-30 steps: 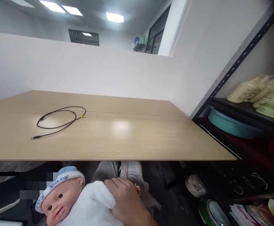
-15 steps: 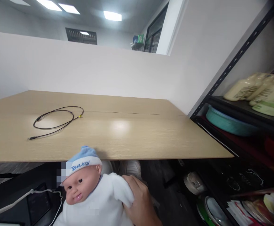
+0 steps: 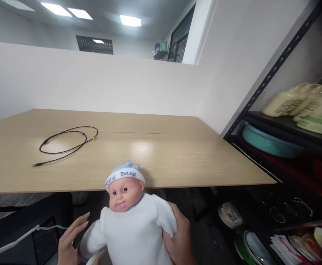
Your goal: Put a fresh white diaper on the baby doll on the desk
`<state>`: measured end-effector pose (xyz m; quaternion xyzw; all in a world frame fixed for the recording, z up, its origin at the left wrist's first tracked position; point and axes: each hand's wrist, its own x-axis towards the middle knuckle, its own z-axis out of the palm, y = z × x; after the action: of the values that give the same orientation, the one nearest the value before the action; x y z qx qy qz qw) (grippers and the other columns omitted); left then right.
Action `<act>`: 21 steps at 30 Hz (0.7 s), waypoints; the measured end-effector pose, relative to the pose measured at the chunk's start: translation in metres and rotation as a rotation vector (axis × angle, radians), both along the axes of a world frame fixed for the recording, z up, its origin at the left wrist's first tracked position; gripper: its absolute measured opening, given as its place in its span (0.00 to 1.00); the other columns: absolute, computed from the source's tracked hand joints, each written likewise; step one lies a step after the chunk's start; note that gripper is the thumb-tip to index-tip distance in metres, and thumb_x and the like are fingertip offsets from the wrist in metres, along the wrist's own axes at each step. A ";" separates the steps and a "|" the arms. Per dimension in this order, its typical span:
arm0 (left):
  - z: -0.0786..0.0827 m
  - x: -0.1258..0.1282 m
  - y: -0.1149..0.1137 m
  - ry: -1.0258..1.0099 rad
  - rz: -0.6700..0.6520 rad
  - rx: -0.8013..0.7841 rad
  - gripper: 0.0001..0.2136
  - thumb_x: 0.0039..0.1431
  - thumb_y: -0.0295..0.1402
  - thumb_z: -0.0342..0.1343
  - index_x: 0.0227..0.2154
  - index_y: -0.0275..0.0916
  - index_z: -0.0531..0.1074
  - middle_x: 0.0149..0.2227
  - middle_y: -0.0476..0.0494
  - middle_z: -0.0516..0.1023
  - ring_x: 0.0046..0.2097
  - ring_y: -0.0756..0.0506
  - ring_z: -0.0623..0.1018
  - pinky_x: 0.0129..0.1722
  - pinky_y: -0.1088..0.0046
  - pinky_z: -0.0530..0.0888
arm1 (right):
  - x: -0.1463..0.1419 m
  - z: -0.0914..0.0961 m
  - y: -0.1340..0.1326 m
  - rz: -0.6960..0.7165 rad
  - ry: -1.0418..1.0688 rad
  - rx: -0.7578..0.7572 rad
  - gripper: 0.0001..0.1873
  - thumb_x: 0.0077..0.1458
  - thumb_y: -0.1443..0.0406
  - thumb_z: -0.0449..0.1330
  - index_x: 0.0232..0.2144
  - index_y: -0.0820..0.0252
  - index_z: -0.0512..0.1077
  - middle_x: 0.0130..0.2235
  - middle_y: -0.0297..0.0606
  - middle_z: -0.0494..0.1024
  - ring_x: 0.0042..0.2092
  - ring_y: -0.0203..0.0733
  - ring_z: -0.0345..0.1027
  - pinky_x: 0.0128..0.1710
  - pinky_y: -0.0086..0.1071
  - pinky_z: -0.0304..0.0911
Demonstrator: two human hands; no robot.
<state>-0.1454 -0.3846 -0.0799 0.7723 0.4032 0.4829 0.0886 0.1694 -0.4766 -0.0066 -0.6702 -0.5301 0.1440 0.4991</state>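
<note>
A baby doll [image 3: 136,235] in white clothes and a blue-and-white cap [image 3: 125,173] is upright in front of the table, facing me and slightly to the left. My right hand [image 3: 179,235] is wrapped round the doll's side and the arm at the right of the picture. Beside the doll's other sleeve is my left hand [image 3: 71,241], its fingers stretched out and not closed on it. Part of the left thumb is hidden behind that sleeve. The doll's lower body falls outside the picture.
A coiled black cable [image 3: 64,151] lies on the wooden table [image 3: 177,158]. On the right, a dark shelf rack holds cream bottles [image 3: 288,101] and a teal basin [image 3: 268,140]. At lower left, a white cord [image 3: 14,243] crosses a black surface with a dark phone-like device [image 3: 46,239].
The doll has moved right and turned more upright, with my right hand still on it. My left hand has come into view beside the doll's sleeve.
</note>
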 end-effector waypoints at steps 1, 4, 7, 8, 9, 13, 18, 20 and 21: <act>-0.004 0.001 0.006 -0.003 -0.007 -0.015 0.31 0.58 0.39 0.67 0.64 0.47 0.67 0.59 0.32 0.79 0.59 0.29 0.82 0.53 0.46 0.85 | 0.001 0.001 0.001 -0.011 0.016 0.012 0.21 0.55 0.68 0.56 0.50 0.54 0.78 0.47 0.48 0.87 0.47 0.54 0.84 0.46 0.38 0.78; -0.015 0.011 0.019 0.068 -0.042 -0.070 0.38 0.62 0.39 0.65 0.73 0.44 0.59 0.65 0.29 0.75 0.64 0.27 0.78 0.60 0.41 0.80 | 0.004 0.001 0.006 -0.036 0.047 0.032 0.20 0.56 0.67 0.58 0.50 0.56 0.79 0.47 0.47 0.88 0.45 0.53 0.85 0.44 0.36 0.79; -0.020 0.026 0.028 0.146 -0.087 -0.169 0.38 0.62 0.42 0.67 0.72 0.44 0.61 0.67 0.30 0.75 0.65 0.27 0.79 0.61 0.45 0.81 | 0.007 -0.001 0.011 -0.060 0.082 0.049 0.20 0.57 0.67 0.60 0.51 0.57 0.80 0.46 0.44 0.89 0.44 0.51 0.86 0.43 0.34 0.79; -0.020 0.033 0.031 0.149 -0.110 -0.225 0.39 0.60 0.43 0.68 0.71 0.43 0.61 0.66 0.30 0.77 0.63 0.28 0.81 0.58 0.48 0.82 | 0.008 -0.002 0.012 -0.069 0.095 0.062 0.19 0.57 0.67 0.60 0.51 0.57 0.80 0.45 0.43 0.89 0.43 0.51 0.86 0.43 0.34 0.79; -0.018 0.040 0.033 0.143 -0.131 -0.300 0.39 0.59 0.43 0.69 0.70 0.43 0.62 0.65 0.32 0.78 0.61 0.29 0.83 0.56 0.51 0.83 | 0.010 -0.003 0.013 -0.075 0.108 0.073 0.19 0.57 0.66 0.61 0.51 0.57 0.80 0.45 0.42 0.89 0.43 0.50 0.86 0.43 0.34 0.79; 0.003 0.063 0.041 0.167 -0.150 -0.650 0.29 0.61 0.36 0.60 0.65 0.46 0.65 0.58 0.40 0.85 0.52 0.35 0.86 0.47 0.60 0.81 | 0.018 -0.007 0.017 -0.124 0.115 0.065 0.20 0.56 0.65 0.61 0.50 0.56 0.80 0.46 0.42 0.89 0.45 0.53 0.85 0.45 0.37 0.79; 0.040 0.072 0.052 0.301 -0.167 -0.601 0.26 0.61 0.32 0.55 0.63 0.49 0.66 0.55 0.44 0.85 0.49 0.36 0.84 0.48 0.62 0.74 | 0.034 -0.007 0.027 -0.188 0.054 -0.060 0.21 0.55 0.63 0.60 0.51 0.56 0.80 0.47 0.45 0.89 0.46 0.57 0.85 0.45 0.41 0.78; 0.053 0.073 0.060 0.367 -0.179 -0.526 0.24 0.61 0.29 0.53 0.60 0.48 0.67 0.52 0.44 0.86 0.46 0.36 0.83 0.46 0.62 0.72 | 0.044 -0.001 0.032 -0.182 -0.036 -0.130 0.23 0.56 0.63 0.59 0.54 0.55 0.79 0.48 0.47 0.89 0.47 0.58 0.85 0.45 0.41 0.77; 0.060 0.073 0.065 0.399 -0.180 -0.494 0.24 0.59 0.28 0.53 0.59 0.48 0.68 0.50 0.44 0.86 0.45 0.36 0.83 0.45 0.63 0.71 | 0.049 0.003 0.035 -0.179 -0.100 -0.160 0.24 0.57 0.63 0.59 0.55 0.55 0.79 0.48 0.47 0.89 0.48 0.59 0.85 0.45 0.42 0.76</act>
<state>-0.0720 -0.3197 -0.0200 0.8393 0.4477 0.2000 0.2347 0.2186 -0.4418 -0.0034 -0.7586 -0.4793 0.1072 0.4280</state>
